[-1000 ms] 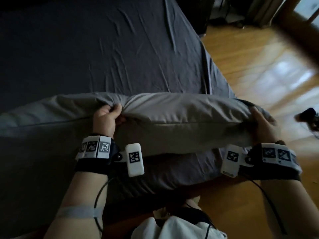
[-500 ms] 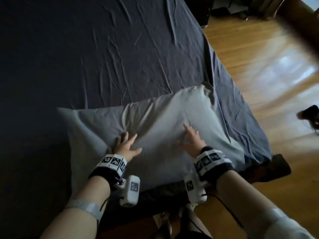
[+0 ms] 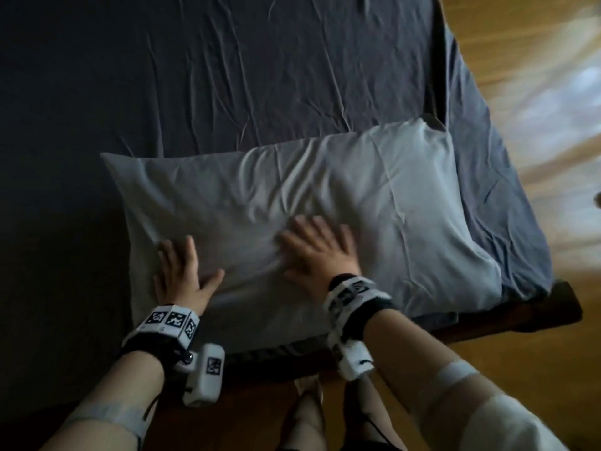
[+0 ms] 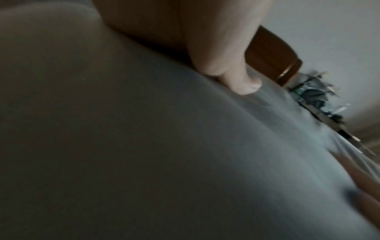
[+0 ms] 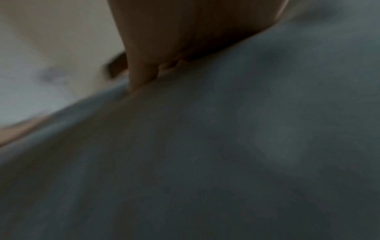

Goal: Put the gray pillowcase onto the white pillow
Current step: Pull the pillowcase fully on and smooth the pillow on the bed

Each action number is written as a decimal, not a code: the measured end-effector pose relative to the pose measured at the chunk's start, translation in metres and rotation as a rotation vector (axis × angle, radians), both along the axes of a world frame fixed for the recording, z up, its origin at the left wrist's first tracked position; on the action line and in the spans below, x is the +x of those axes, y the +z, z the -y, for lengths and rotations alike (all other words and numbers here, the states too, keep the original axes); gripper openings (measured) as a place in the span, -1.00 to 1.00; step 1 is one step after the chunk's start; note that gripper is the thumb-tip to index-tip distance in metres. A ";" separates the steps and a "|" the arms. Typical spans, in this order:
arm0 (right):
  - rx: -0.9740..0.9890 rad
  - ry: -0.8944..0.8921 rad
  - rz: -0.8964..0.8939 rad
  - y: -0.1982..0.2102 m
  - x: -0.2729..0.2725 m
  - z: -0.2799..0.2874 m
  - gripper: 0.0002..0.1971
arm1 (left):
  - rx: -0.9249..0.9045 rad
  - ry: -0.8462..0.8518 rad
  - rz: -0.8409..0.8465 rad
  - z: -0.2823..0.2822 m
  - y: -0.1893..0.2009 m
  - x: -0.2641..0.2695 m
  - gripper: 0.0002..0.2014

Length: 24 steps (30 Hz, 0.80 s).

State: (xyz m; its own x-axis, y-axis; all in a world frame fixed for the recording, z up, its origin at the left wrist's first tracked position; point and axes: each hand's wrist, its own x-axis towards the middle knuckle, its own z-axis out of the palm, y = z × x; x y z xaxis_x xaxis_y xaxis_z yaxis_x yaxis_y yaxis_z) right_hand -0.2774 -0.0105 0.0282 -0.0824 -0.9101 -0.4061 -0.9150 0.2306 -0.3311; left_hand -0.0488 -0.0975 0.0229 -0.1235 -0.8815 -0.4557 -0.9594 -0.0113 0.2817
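The gray pillowcase point(image 3: 374, 196) covers the pillow, which lies flat near the bed's front right corner; no white pillow fabric shows. My left hand point(image 3: 182, 271) rests flat on its front left part with fingers spread. My right hand point(image 3: 320, 245) presses flat on its middle, fingers straight and splayed. In the left wrist view the left hand point(image 4: 232, 69) lies on gray pillowcase cloth point(image 4: 144, 154). The right wrist view shows the right hand point(image 5: 156, 65) flat on the gray pillowcase fabric point(image 5: 226, 154), blurred.
A dark gray sheet point(image 3: 227, 76) covers the bed, wrinkled, stretching far and left. The bed's wooden frame corner point(image 3: 562, 307) sticks out at the right. Wooden floor point(image 3: 536, 76) lies to the right. My legs point(image 3: 309, 415) stand at the bed's front edge.
A second ago both hands gripped the raised pillow's edge. The pillow was then laid flat on the bed, and both hands now lie open on its top, the right one moved further right.
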 end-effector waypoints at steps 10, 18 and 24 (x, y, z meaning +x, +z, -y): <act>0.131 -0.677 -0.097 0.023 -0.103 -0.027 -0.26 | -0.019 -0.065 -0.060 0.022 0.017 -0.002 -0.06; 0.048 -0.162 -0.035 -0.004 -0.039 0.035 -0.29 | 0.063 -0.366 0.060 0.027 0.004 -0.041 0.04; 0.286 -0.733 -0.158 0.011 -0.149 -0.014 -0.16 | 0.140 0.128 0.062 0.069 0.001 0.020 -0.17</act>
